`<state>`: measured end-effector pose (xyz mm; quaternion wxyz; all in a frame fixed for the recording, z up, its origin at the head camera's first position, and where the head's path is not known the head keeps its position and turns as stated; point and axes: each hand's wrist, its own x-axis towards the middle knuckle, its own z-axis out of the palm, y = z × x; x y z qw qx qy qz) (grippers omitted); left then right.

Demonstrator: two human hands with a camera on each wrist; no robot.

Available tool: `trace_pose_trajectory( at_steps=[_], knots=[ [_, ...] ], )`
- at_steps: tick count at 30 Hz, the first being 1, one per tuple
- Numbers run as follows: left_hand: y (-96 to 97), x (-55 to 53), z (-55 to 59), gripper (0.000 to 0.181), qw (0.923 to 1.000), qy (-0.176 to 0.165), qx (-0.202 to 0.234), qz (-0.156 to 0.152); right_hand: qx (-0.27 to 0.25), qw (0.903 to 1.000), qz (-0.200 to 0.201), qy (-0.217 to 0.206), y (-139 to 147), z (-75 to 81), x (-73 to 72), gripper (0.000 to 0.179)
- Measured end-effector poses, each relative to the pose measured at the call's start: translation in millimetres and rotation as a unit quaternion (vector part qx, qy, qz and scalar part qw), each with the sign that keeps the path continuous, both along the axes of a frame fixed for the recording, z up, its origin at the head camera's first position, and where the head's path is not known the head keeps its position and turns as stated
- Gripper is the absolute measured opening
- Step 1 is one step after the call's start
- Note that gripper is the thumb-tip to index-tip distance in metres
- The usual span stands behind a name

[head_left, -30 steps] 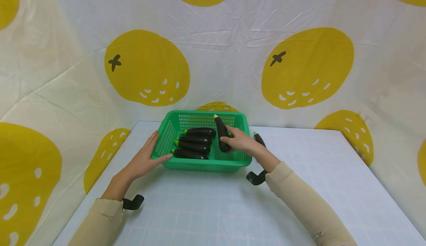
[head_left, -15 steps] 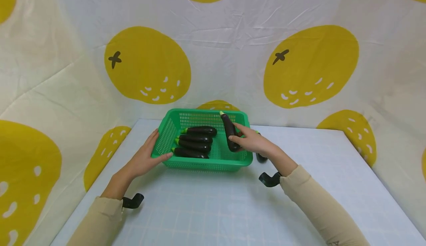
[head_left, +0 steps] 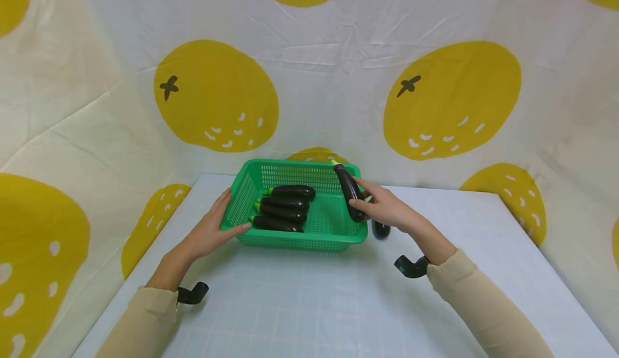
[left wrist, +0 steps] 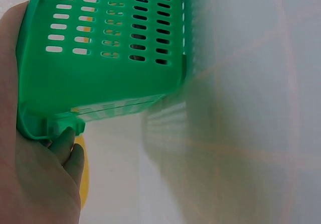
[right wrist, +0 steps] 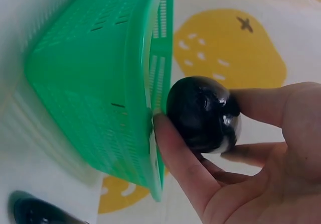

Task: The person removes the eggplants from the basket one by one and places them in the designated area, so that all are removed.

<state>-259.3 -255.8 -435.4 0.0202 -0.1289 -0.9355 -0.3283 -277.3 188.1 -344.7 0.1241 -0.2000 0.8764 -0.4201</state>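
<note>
A green plastic basket (head_left: 333,242) stands on the table, with several dark eggplants (head_left: 282,213) lying side by side in its left half. My left hand (head_left: 210,231) grips the basket's left end, thumb over the front rim; in the left wrist view its bent fingertips (left wrist: 75,158) reach the rim's corner. Above the basket's right rim, my right hand (head_left: 384,205) holds an eggplant (head_left: 347,188) between thumb and fingers, its green stem end tilted up and away. The right wrist view shows the rounded end of this eggplant (right wrist: 198,114) close beside the rim.
Another eggplant (head_left: 381,230) lies on the table just right of the basket, partly hidden behind my right hand. A pale checked cloth (head_left: 290,304) covers the table. Behind it hangs a white curtain (head_left: 333,100) printed with yellow fruit.
My right hand has moved to the right with the eggplant, from over the basket's inside to its right rim. The left hand and the basket have stayed in place.
</note>
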Motion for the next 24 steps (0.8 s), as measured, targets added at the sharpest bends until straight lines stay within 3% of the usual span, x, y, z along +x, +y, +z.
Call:
trace_pose_trajectory(
  at_steps=[9,24],
  knots=[
    [-0.4,3.1,-4.1,0.108,1.0,0.003,0.001,0.001,0.018,0.9997,-0.004,0.017,12.3,-3.2,2.2,0.07],
    [0.7,0.2,-0.1,0.109,1.0,0.004,0.008,-0.003,0.033,0.9991,-0.024,-0.011,30.7,-10.2,5.0,0.067]
  ],
)
